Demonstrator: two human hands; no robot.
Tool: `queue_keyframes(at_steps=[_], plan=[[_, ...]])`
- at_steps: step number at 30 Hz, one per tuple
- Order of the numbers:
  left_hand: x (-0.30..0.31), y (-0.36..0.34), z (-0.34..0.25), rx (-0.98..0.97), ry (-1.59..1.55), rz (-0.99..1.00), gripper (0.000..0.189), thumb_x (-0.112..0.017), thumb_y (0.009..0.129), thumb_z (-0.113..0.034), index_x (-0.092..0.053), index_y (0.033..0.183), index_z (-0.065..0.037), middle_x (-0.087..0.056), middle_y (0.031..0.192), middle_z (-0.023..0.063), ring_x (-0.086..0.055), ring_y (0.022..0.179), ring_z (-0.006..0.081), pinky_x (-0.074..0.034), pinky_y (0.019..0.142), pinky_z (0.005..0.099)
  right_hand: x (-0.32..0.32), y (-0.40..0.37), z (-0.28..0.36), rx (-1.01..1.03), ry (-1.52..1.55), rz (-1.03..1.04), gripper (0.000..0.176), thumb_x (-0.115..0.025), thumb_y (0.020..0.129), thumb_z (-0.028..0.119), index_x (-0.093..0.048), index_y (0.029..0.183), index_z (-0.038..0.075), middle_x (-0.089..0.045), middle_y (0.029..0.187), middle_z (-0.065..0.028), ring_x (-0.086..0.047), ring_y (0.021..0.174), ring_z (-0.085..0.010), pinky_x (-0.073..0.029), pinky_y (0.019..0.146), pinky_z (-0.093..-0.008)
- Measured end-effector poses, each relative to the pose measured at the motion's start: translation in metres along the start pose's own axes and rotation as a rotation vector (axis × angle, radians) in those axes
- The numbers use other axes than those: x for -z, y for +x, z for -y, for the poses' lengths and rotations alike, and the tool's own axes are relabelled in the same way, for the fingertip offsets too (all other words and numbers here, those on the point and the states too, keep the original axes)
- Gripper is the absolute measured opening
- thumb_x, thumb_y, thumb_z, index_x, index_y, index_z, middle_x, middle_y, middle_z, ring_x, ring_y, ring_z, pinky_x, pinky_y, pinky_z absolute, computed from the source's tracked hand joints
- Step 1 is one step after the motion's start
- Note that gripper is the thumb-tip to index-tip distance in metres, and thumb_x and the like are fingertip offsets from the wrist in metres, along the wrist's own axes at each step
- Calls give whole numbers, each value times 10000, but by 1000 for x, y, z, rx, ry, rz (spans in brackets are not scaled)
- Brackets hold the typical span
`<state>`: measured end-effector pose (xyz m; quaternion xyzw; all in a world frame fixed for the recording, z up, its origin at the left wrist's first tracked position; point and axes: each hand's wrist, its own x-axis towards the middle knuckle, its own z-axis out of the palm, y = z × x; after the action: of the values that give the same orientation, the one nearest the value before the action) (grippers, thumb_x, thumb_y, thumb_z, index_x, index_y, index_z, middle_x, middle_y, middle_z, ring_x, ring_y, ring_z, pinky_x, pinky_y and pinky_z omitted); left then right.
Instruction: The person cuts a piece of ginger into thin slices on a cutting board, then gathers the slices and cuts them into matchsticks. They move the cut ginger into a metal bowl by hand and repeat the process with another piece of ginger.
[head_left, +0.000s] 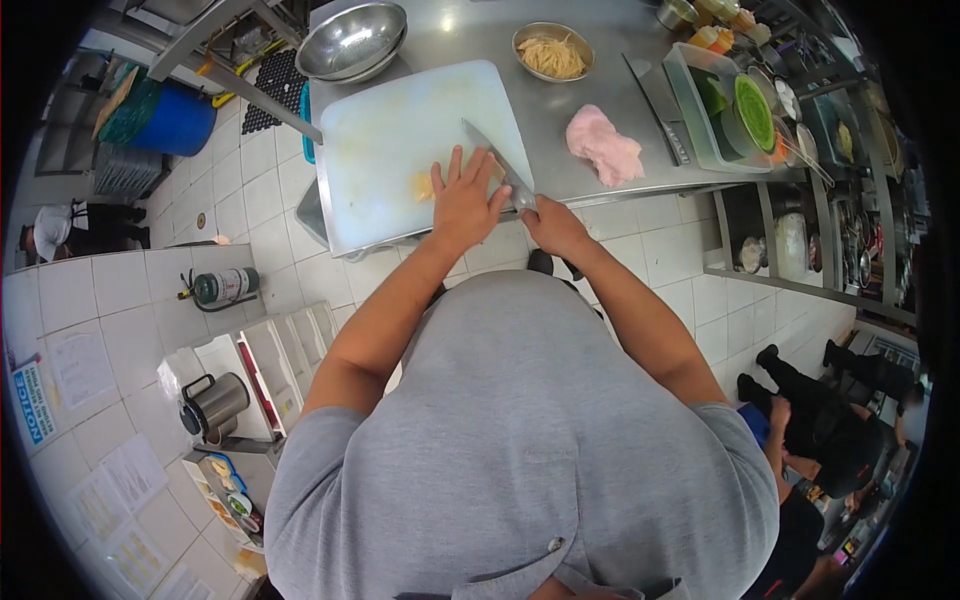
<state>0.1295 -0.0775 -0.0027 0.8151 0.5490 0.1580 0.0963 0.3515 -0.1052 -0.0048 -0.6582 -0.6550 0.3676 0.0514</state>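
Note:
On the white cutting board (375,140) my left hand (466,205) lies with its fingers spread, beside a small yellowish piece of food (424,186). Something pale yellow also shows by its fingertips, too small to make out. My right hand (553,225) is closed around the handle of a knife (507,178) at the board's right edge. The blade points up and to the left, close to my left fingers. A metal bowl of pale shredded strips (552,56) stands beyond the board, and a crumpled pink cloth (604,146) lies to the right.
Metal bowls (352,42) stand at the back left. A second knife (656,110) lies beside a clear plastic container (700,130) holding green items. Shelves are on the right. Other people (825,430) are at the lower right, and one person (60,230) is far left.

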Motion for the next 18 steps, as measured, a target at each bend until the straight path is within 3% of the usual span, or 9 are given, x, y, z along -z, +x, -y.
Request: queue_keyframes(at_steps=[1, 3, 4, 6, 7, 9, 12, 18], plan=[[-1, 6, 5, 1, -3, 0, 659, -626, 1159, -478, -556, 1662, -59, -453, 1808, 153, -346, 1693, 441, -252, 1316, 746, 0, -1, -1, 10, 15, 0, 454, -615, 1137, 375, -681, 1232, -64, -773, 1157, -367, -746, 1150, -543, -564, 1028, -616], [-3, 22, 20, 60, -290, -101, 569, -782, 1087, -358, -639, 1528, -28, -675, 1538, 202, -660, 1365, 399, -507, 1147, 590, 1, -3, -2, 27, 26, -1, 455, -617, 1137, 377, -682, 1219, -67, -772, 1147, -367, -746, 1140, -542, -561, 1022, -614], [-3, 26, 22, 64, -289, -110, 569, -782, 1087, -358, -639, 1528, -28, -675, 1538, 202, -660, 1365, 399, -507, 1147, 590, 2, -5, -3, 36, 57, -14, 451, -620, 1138, 379, -680, 1192, -65, -772, 1117, -361, -749, 1104, -541, -562, 995, -611], [3, 35, 22, 434, -580, -75, 468, -875, 1028, -281, -716, 1337, 32, -782, 1183, 153, -733, 967, 272, -603, 883, 420, 5, -9, 3, 57, 85, -22, 449, -622, 1139, 381, -678, 1165, -63, -773, 1088, -354, -751, 1068, -539, -562, 968, -608], [6, 38, 23, 440, -579, -81, 468, -875, 1028, -281, -716, 1337, 32, -782, 1183, 153, -733, 967, 272, -603, 883, 420, 5, -13, 5, 68, 105, -42, 446, -624, 1142, 385, -671, 1133, -58, -770, 1043, -341, -753, 1022, -533, -562, 933, -606], [5, 43, 27, 641, -1044, 8, 384, -897, 1019, -270, -756, 1183, 47, -769, 976, 73, -689, 803, 167, -577, 756, 324, 9, -18, 15, 82, 127, -57, 446, -626, 1144, 389, -664, 1101, -53, -768, 998, -329, -754, 977, -527, -561, 899, -603], [7, 42, 37, 642, -1312, 57, 279, -886, 1030, -219, -763, 1092, 24, -764, 960, 46, -681, 806, 118, -548, 727, 289, 11, -23, 24, 103, 108, -56, 450, -631, 1148, 400, -648, 1062, -42, -762, 936, -311, -757, 925, -518, -564, 862, -602], [15, 37, 58, 724, -1212, -48, 185, -859, 1039, -163, -759, 1089, -16, -763, 944, 29, -684, 792, 107, -536, 711, 280, 14, -33, 26, 83, 151, -130, 434, -640, 1150, 397, -636, 1066, -28, -753, 913, -314, -745, 906, -538, -562, 841, -617]])
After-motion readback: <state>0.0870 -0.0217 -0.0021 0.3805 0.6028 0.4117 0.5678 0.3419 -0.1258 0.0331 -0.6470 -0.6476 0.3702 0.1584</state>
